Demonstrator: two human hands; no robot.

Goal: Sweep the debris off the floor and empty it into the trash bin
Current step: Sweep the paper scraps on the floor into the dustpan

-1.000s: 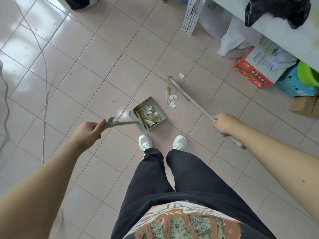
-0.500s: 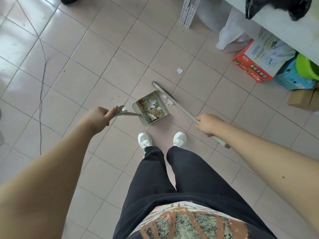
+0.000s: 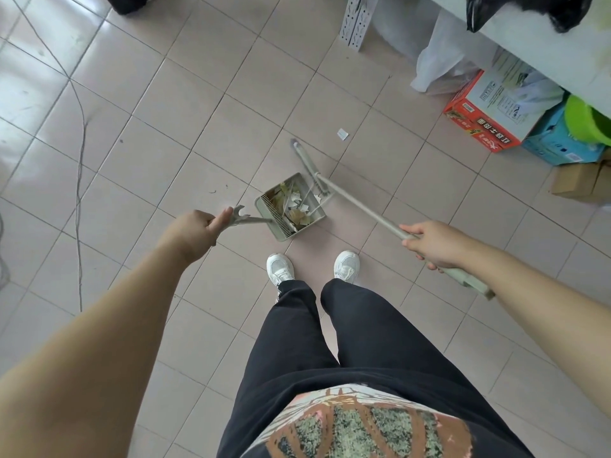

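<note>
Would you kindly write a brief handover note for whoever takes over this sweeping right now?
Left hand grips the dustpan handle; right hand grips the broom stick.
Dustpan rests on the floor before the shoes, broom head at its open side.
Done: leaves and paper scraps lie in the pan.
Left: one white scrap beyond the broom and specks left of the pan; then emptying into the bin, not identifiable here.

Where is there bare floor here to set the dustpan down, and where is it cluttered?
Bare tiles lie between the cable and the dustpan, beyond the left hand; more run from the broom to the rack, save one paper scrap. Crowded: far right, boxes and a bag under the counter.
</note>
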